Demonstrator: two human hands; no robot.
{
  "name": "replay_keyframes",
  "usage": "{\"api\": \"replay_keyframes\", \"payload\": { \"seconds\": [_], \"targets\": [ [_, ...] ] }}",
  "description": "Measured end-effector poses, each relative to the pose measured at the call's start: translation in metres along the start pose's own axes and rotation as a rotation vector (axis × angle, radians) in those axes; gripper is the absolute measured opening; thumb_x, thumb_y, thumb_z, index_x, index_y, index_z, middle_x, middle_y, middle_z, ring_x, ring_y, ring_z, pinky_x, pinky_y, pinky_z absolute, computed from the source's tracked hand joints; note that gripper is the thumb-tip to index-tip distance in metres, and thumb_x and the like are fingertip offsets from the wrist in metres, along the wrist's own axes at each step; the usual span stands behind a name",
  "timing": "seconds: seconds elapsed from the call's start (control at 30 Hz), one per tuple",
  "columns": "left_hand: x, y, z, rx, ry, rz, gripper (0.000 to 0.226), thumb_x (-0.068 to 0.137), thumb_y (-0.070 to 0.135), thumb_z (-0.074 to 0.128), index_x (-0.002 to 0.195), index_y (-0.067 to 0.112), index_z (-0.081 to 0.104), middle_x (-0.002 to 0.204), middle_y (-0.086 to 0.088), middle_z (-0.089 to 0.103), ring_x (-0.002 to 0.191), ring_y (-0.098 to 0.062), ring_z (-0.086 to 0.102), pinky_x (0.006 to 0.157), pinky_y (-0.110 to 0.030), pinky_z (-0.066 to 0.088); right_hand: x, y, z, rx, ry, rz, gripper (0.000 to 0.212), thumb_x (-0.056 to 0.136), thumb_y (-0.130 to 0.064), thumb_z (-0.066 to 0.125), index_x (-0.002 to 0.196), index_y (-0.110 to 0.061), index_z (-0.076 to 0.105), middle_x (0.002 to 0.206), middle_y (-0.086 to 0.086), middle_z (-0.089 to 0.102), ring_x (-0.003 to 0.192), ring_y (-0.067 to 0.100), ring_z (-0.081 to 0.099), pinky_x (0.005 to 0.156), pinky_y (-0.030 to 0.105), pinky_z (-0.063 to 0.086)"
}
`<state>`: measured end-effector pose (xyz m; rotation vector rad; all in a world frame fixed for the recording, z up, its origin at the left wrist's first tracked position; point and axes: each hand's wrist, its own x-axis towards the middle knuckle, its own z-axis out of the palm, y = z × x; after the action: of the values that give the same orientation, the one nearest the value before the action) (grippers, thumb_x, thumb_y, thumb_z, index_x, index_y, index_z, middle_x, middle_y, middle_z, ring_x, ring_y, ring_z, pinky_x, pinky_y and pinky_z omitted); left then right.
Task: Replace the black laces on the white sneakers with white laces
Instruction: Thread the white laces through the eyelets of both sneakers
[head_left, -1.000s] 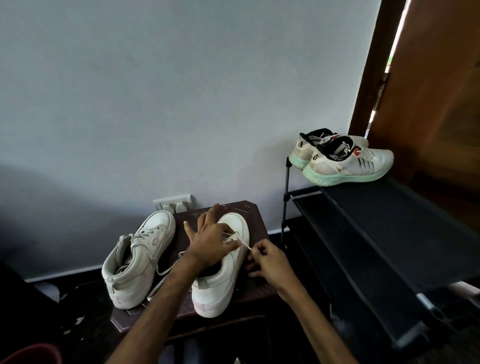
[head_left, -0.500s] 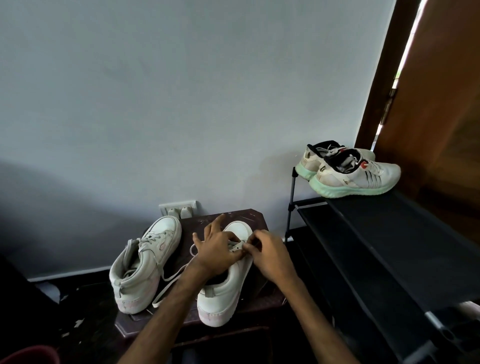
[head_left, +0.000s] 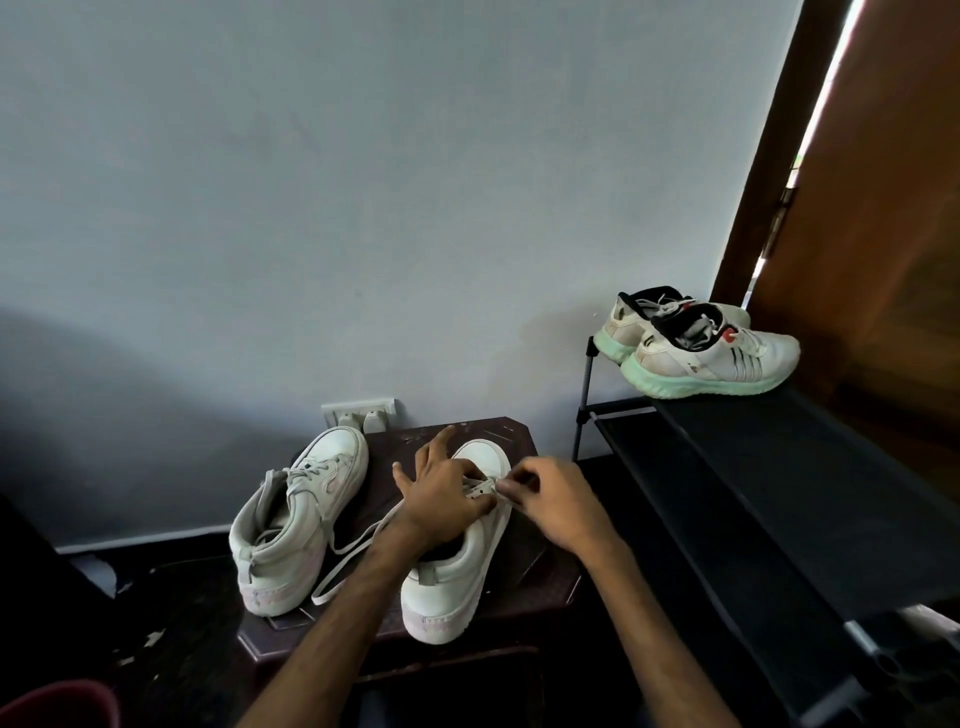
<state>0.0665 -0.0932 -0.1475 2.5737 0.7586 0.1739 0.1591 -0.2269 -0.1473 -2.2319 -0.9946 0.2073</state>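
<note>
Shoe rack (head_left: 779, 493) stands right, other sneaker (head_left: 291, 519) left.

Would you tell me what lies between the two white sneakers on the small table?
In the head view, a loose white lace trails across the dark table between the laced sneaker and the other sneaker.

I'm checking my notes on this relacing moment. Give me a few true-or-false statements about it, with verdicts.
1. The left hand and right hand are both at the right sneaker. True.
2. The left sneaker has no lace. False: white lacing runs through it.
3. The green-soled pair stands on the floor. False: it stands on top of the rack.
4. A loose lace trails between the two sneakers on the table. True.
5. The right hand pinches a black lace. False: the loose lace it pinches is white.
</note>
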Motion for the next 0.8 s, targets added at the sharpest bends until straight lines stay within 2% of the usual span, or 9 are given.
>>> {"api": "replay_keyframes", "payload": {
  "seconds": [0.1, 0.17, 0.33, 0.4, 0.5, 0.57, 0.7, 0.8],
  "targets": [
    [-0.001, 0.001, -0.001, -0.008, -0.013, -0.006, 0.035, 0.083, 0.044, 0.066, 0.112, 0.024, 0.069, 0.161, 0.003, 0.004, 0.147, -0.023, 0.003, 0.112, -0.065, 0.001, 0.001, -0.007, 0.017, -0.045, 0.068, -0.062, 0.016, 0.089, -0.032, 0.068, 0.094, -0.017, 0.069, 0.093, -0.002, 0.068, 0.085, 0.015, 0.064, 0.076, 0.036, 0.053],
    [0.000, 0.000, -0.002, -0.016, -0.010, -0.005, 0.034, 0.082, 0.043, 0.068, 0.112, 0.026, 0.069, 0.161, 0.003, 0.004, 0.147, -0.022, 0.004, 0.112, -0.065, 0.000, -0.004, -0.004, 0.016, -0.111, 0.087, -0.030, 0.017, 0.090, -0.034, 0.065, 0.095, -0.018, 0.067, 0.094, -0.004, 0.068, 0.087, 0.016, 0.064, 0.073, 0.032, 0.051],
    [0.000, 0.001, -0.002, -0.043, -0.020, -0.007, 0.033, 0.081, 0.040, 0.070, 0.110, 0.025, 0.069, 0.161, 0.004, 0.004, 0.147, -0.022, 0.002, 0.112, -0.065, -0.002, -0.020, 0.024, -0.019, -0.511, -0.168, 0.207, 0.020, 0.088, -0.035, 0.067, 0.103, -0.021, 0.071, 0.107, 0.000, 0.069, 0.100, 0.021, 0.066, 0.076, 0.027, 0.043],
    [0.000, 0.001, -0.003, -0.050, -0.025, -0.009, 0.033, 0.081, 0.040, 0.070, 0.110, 0.025, 0.069, 0.161, 0.003, 0.004, 0.147, -0.022, 0.002, 0.112, -0.065, -0.003, -0.018, 0.020, -0.026, -0.487, -0.183, 0.184, 0.023, 0.086, -0.038, 0.070, 0.099, -0.020, 0.072, 0.105, 0.000, 0.070, 0.099, 0.020, 0.065, 0.075, 0.027, 0.043],
    [0.000, 0.001, -0.002, -0.039, -0.028, -0.013, 0.034, 0.082, 0.041, 0.068, 0.112, 0.024, 0.068, 0.161, 0.002, 0.003, 0.147, -0.023, 0.002, 0.112, -0.065, -0.001, -0.002, 0.000, -0.013, -0.264, -0.060, 0.045, 0.032, 0.085, -0.047, 0.070, 0.097, -0.018, 0.071, 0.099, -0.001, 0.069, 0.092, 0.017, 0.064, 0.074, 0.029, 0.047],
    [0.000, 0.001, -0.001, -0.030, -0.026, -0.017, 0.034, 0.084, 0.044, 0.066, 0.111, 0.024, 0.068, 0.161, 0.001, 0.002, 0.147, -0.023, 0.002, 0.112, -0.065, -0.001, 0.004, -0.015, 0.002, -0.202, -0.013, -0.013, 0.027, 0.088, -0.042, 0.067, 0.099, -0.017, 0.070, 0.100, -0.001, 0.069, 0.092, 0.018, 0.064, 0.072, 0.028, 0.045],
    [0.001, 0.000, -0.001, -0.035, -0.020, -0.017, 0.033, 0.083, 0.045, 0.067, 0.110, 0.025, 0.069, 0.161, 0.002, 0.002, 0.147, -0.023, 0.002, 0.111, -0.065, -0.001, -0.003, -0.013, 0.013, -0.265, 0.083, -0.041, 0.019, 0.092, -0.035, 0.064, 0.098, -0.018, 0.066, 0.102, -0.003, 0.064, 0.097, 0.018, 0.062, 0.070, 0.029, 0.042],
    [0.002, -0.001, -0.001, -0.056, -0.026, -0.019, 0.032, 0.081, 0.040, 0.070, 0.110, 0.026, 0.069, 0.161, 0.003, 0.003, 0.147, -0.022, 0.002, 0.111, -0.066, -0.002, -0.014, 0.016, -0.004, -0.523, -0.111, 0.143, 0.024, 0.087, -0.036, 0.067, 0.106, -0.022, 0.069, 0.110, -0.001, 0.067, 0.103, 0.020, 0.064, 0.079, 0.031, 0.048]
  ]
}}
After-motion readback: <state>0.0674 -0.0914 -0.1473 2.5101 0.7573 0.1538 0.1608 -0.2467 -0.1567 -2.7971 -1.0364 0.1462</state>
